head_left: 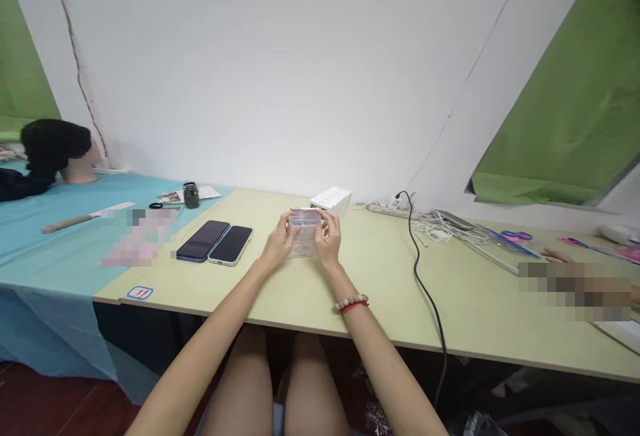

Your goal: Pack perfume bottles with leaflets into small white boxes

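Note:
Between my two hands is a small, flat, clear packet [303, 241] with fine print on its lower part and a pale lilac band near the top. My left hand [278, 239] grips its left edge, thumb on the front face. On the opposite edge my right hand [328, 235] holds it the same way, fingers curled behind. The packet is upright or tilted just above the yellow table [280, 289]. What is inside it is too small to make out. A white box [332, 200] stands behind my hands, near the wall.
Left of my hands lie a dark phone [203, 241] and a white-edged phone [231, 245]. A blue cloth [60, 249] bears a mannequin head [75, 149], a knife [87, 217] and a dark jar [191, 195]. To the right, a black cable [417, 259] runs from a power strip [390, 209] over the front edge.

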Demonstrator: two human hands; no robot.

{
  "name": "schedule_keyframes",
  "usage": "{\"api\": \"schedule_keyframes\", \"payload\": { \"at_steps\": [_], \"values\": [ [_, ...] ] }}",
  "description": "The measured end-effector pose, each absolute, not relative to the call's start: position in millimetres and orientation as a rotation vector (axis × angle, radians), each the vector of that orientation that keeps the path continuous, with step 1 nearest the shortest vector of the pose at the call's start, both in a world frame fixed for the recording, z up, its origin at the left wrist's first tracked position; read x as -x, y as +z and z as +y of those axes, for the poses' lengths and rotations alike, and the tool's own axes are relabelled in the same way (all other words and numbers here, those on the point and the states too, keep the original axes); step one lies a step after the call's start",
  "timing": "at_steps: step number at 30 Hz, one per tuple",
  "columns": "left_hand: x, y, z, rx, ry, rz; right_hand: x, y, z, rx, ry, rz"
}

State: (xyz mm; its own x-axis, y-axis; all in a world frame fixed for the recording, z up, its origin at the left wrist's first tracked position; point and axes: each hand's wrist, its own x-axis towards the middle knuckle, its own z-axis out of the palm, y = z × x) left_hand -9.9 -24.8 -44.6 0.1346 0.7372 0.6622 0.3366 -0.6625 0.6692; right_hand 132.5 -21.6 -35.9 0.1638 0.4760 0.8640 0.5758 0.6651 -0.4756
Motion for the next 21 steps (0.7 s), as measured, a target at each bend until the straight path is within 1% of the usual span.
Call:
{"api": "schedule_keyframes", "payload": {
  "at_steps": [4, 11, 21],
  "values": [
    [10.2, -48.1, -20.1, -1.929, 1.585, 0.968, -134.7, -35.4, -22.0, 0.927, -0.102, -1.502],
    [13.5, -46.1, -21.5, -1.957, 1.548, 0.975, -133.9, -33.0, -23.3, 0.980, -0.263, -1.523],
    [13.9, -41.2, -26.5, -2.016, 1.521, 0.934, -137.3, -32.5, -20.9, 0.987, -0.187, -1.543]
  ]
}}
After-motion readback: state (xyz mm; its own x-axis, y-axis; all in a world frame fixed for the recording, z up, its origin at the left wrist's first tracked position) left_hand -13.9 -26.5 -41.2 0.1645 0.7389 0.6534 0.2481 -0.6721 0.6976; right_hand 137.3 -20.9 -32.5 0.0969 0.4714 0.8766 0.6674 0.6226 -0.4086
